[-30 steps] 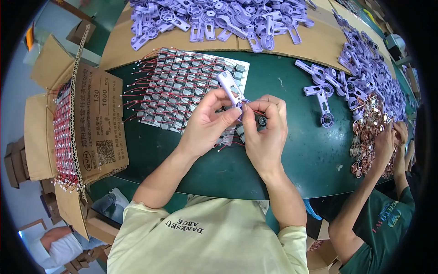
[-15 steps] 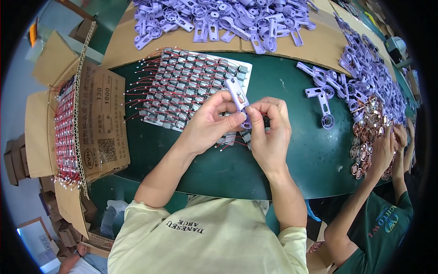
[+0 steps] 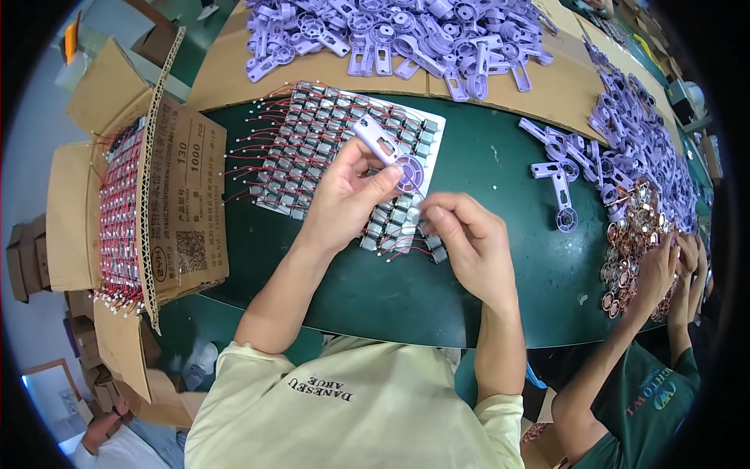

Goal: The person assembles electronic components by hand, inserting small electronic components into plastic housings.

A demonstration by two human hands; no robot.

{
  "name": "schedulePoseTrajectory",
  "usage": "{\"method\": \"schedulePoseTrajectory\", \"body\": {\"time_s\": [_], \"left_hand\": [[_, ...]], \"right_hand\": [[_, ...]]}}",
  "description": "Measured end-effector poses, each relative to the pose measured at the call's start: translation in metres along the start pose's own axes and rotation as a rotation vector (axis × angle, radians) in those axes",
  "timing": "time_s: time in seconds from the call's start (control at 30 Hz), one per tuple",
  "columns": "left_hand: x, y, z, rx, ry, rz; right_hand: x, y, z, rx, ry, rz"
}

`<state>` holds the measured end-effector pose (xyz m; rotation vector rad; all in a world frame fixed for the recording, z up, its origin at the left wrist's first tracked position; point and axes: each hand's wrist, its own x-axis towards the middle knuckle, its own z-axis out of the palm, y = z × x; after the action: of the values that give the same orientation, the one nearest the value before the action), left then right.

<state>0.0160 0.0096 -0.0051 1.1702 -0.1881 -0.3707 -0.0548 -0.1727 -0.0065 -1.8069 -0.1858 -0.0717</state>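
Lilac ring-ended handle shell (image 3: 372,131) sits pinched in my left hand (image 3: 346,190) above the motor rows (image 3: 320,125), long axis slanting upper-left to lower-right, ring end nearest my curled right hand (image 3: 473,241), whose hold I can't tell.

A factory-style assembly workshop: a long green tabletop (image 3: 547,293) carries heaps of purple parts (image 3: 383,39), rows of grey parts (image 3: 312,133) with red wires, and coppery rings (image 3: 625,258). A co-worker (image 3: 644,395) is alongside; a large open carton (image 3: 191,184) and stacked boxes (image 3: 27,262) fill the left.
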Motion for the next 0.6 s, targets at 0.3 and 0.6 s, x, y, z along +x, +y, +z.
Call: {"method": "schedulePoseTrajectory", "body": {"time_s": [0.3,0.6], "left_hand": [[0.000,0.000,0.002,0.032,0.023,0.011],[-0.003,-0.003,0.008,0.081,-0.071,0.017]], "right_hand": [[0.000,-0.008,0.004,0.259,0.159,0.189],[0.004,-0.013,0.000,-0.148,0.298,0.042]]}}
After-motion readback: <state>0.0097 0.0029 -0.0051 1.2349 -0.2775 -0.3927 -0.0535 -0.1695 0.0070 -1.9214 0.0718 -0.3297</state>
